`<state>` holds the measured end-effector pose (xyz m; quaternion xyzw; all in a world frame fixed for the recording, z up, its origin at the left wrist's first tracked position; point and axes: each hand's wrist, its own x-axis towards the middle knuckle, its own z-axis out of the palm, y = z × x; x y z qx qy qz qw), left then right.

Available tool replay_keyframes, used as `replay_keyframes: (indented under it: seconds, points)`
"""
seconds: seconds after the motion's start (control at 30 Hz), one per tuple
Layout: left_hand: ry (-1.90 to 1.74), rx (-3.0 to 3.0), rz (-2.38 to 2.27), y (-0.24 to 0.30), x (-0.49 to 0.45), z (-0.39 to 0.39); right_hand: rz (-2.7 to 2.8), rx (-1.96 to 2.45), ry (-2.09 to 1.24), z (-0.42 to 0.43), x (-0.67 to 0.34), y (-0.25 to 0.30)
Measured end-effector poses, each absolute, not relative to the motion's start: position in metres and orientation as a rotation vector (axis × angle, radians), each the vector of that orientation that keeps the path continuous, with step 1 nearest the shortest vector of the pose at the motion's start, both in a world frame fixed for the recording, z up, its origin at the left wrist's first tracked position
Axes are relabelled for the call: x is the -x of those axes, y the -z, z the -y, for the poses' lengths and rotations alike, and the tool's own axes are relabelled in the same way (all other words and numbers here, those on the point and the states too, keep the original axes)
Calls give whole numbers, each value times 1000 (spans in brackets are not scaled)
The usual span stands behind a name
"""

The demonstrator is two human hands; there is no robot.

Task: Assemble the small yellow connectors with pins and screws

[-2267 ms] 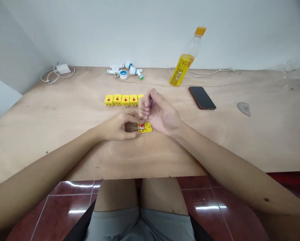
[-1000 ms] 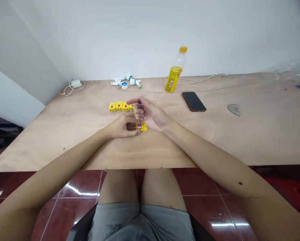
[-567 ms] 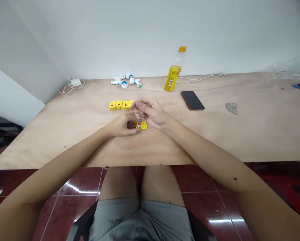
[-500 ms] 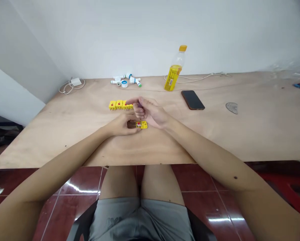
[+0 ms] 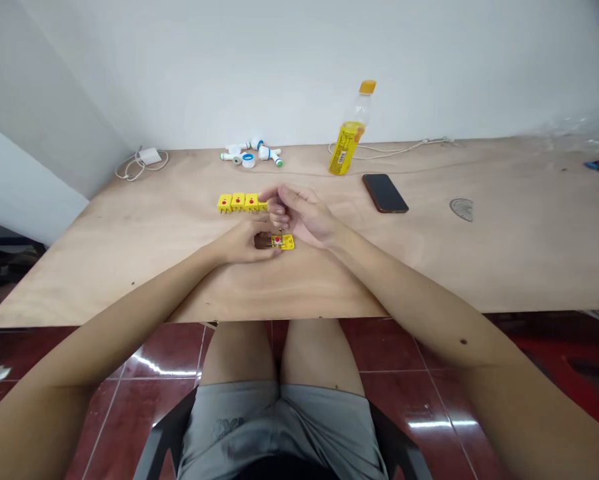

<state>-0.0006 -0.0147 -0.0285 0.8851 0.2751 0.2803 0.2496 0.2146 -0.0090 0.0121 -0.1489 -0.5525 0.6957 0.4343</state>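
Yellow connector block (image 5: 285, 243) lay flat on the plywood tabletop (image 5: 129, 267), just in front of the person and near the middle of the frame, with a red button (image 5: 278, 240) showing on its top. The left hand (image 5: 243, 243) came in from the lower left, its curled fingers closed on the block's left end. The right hand (image 5: 302, 217) hovered just above and behind it, its fingertips (image 5: 278, 217) drawn together over a thin metal pin (image 5: 280, 231) that stood up at the red button. The fingers were so close around the pin that I could not tell whether they gripped it. The two hands were close together, and the right fingers overlapped the left hand in view.

Just beyond, a row of yellow connector blocks (image 5: 238, 203) lay side by side, four showing and the last partly hidden behind the right fingers. Each visible block had a red dot on top. So one block was in hand and the row lay untouched, though how much work each had received could not be told.

Farther back stood a yellow drink bottle (image 5: 347, 148) with an orange cap. A black phone (image 5: 384, 193) lay to its right, and white plastic pipe fittings (image 5: 249, 153) lay at the upper middle, near the far edge.
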Motion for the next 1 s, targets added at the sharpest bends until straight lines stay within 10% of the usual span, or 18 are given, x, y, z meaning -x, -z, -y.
replay_keyframes:
  seconds: [1.0]
  points:
    - [-806, -2459, -671, 23, -3, 15, 1436, 443, -1677, 12, -219, -15]
